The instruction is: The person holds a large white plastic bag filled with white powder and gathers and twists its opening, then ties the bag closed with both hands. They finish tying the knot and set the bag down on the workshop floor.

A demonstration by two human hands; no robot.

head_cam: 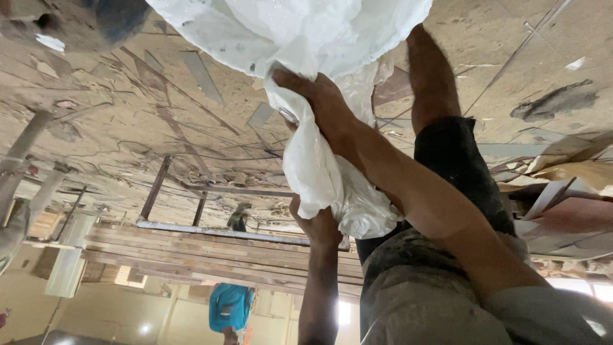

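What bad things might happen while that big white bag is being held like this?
1. The bag looks thin and full. Bunched in the right hand and left hand, it might tear or slip.
2. The floor is littered with scraps, and the leg stands among them, so a stumble seems possible.

You are standing in a rough workshop or construction site, seen upside down. Beyond your fingers [300,80] spreads a dusty concrete floor [115,128] littered with thin offcut strips [201,76], scraps and grey stains. Further out past your fingertips, a stack of long wooden planks [217,252] lies on a metal frame [191,227]. To the other side of your fingers, loose board sheets [562,191] pile up. A person in a blue shirt [230,306] works far beyond the planks.
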